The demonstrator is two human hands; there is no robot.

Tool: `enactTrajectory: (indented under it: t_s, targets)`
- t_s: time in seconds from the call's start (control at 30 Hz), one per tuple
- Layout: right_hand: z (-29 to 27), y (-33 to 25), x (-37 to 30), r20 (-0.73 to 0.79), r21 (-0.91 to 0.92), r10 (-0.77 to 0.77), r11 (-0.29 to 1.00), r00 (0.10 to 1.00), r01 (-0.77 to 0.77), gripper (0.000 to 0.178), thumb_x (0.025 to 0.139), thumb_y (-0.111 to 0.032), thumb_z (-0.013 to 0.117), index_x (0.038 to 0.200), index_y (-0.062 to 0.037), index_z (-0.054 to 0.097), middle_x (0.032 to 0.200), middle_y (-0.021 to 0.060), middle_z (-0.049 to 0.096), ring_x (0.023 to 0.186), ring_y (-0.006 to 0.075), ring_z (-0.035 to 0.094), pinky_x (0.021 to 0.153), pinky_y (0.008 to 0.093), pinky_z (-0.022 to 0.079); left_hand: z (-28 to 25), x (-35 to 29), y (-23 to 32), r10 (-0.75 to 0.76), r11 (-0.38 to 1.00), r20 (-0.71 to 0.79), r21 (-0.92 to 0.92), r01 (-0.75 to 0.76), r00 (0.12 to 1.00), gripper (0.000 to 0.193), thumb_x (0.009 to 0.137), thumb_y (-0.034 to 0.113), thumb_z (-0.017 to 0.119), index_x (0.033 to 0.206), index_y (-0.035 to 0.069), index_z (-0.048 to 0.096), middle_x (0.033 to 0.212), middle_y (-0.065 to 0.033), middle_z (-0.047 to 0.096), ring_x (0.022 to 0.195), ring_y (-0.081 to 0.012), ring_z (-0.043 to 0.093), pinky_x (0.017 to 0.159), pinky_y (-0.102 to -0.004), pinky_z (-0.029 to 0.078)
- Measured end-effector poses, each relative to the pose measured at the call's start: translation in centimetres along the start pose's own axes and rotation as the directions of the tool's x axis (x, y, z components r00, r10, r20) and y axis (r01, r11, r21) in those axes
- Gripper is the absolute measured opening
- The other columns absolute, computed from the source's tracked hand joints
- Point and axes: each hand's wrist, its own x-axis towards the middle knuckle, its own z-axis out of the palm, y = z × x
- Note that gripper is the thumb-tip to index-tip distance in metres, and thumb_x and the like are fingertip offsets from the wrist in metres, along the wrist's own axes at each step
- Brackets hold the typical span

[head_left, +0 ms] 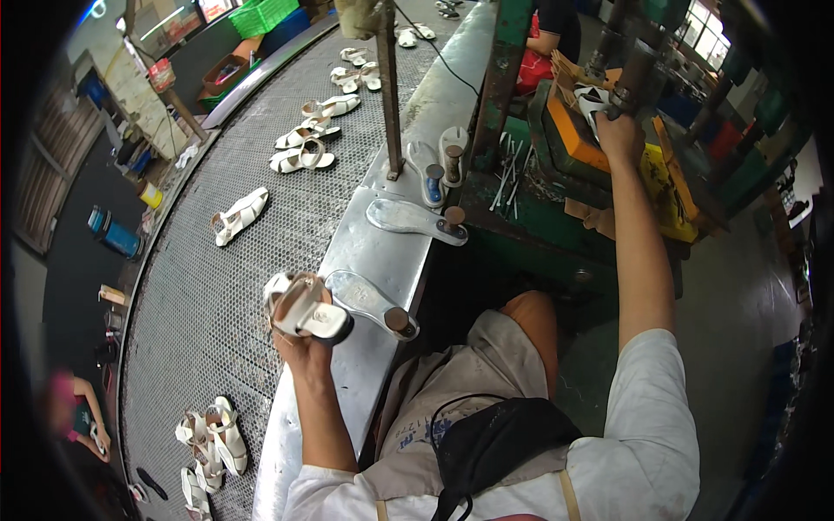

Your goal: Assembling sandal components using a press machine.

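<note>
Head: strappy sandal (306, 313); honeycomb-patterned surface (191, 321)

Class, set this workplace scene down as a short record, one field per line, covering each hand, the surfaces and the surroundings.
Left hand: holds at least one white sandal
Right hand: by a white shoe at the green machine; grip unclear
Perforated surface: other white sandals, scattered and grouped
Metal ledge: foot-shaped plates with knobs
Far side: blue bottle, green basket
</note>
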Motion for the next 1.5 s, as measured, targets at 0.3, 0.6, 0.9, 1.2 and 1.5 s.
enactTrajectory:
  t_s: [0.3,0.6,0.9,1.2,1.5]
  targets:
    - [2.6,1.5,0.3,0.043,0.054,-0.046,0.998,0.998,0.043,0.047,0.097,-0.047,0.068,0.107,-0.0025,0.081,0.107,0.0226,0.079,0.100,0.0435,0.075,0.091,0.0537,0.059,2.4,0.1,-3.0,-0.257,0.958,0.114,0.162,0.237,0.960,0.055,0.108,0.033,0.059,0.153,0.002,0.053,0.137,-0.0203,0.068,0.118,-0.0400,0.071,0.105,-0.0657,0.057]
    - [2.8,-1.4,-21.5,0.094,0.919,0.151,0.368,0.984,-0.144,0.013,0.102,-0.014,0.068,0.109,-0.0039,0.067,0.106,0.0087,0.071,0.096,0.0214,0.068,0.088,0.0388,0.055,3.6,-3.9,-7.5,-0.434,0.843,-0.130,0.289,0.453,0.892,0.048,0.114,0.035,0.049,0.147,0.001,0.058,0.133,-0.0211,0.072,0.116,-0.0338,0.074,0.095,-0.0478,0.065]
    - [-1.3,-2.0,-40.7,0.225,0.960,-0.768,0.069,0.600,-0.272,0.013,0.090,0.007,0.072,0.092,-0.0010,0.062,0.100,0.0106,0.059,0.095,0.0226,0.067,0.110,0.0433,0.055,-3.7,3.7,-1.9,0.098,0.968,-0.314,0.252,-0.016,0.945,0.035,0.110,0.021,0.056,0.129,-0.006,0.065,0.119,-0.0189,0.075,0.110,-0.0326,0.075,0.102,-0.0501,0.062]
    - [-5.6,-7.4,-45.0,0.057,0.951,-0.709,0.253,0.703,0.178,0.020,0.086,0.005,0.074,0.095,-0.0054,0.059,0.103,0.0122,0.055,0.108,0.0327,0.059,0.093,0.0440,0.049,4.9,-6.1,-12.2,0.046,0.604,-0.015,0.797,-0.016,0.999,0.026,0.098,0.017,0.072,0.114,-0.003,0.073,0.096,-0.0061,0.074,0.085,-0.0175,0.072,0.079,-0.0332,0.058]
    - [-6.1,0.5,-42.2,0.437,0.819,-0.789,0.547,0.432,0.170,0.060,0.088,-0.028,0.086,0.133,0.0003,0.059,0.124,0.0215,0.071,0.111,0.0355,0.073,0.093,0.0476,0.055,6.8,-8.5,-15.5,-0.220,0.733,-0.149,0.627,0.264,0.964,0.032,0.103,0.014,0.064,0.130,-0.003,0.065,0.106,-0.0106,0.076,0.090,-0.0225,0.076,0.079,-0.0364,0.063]
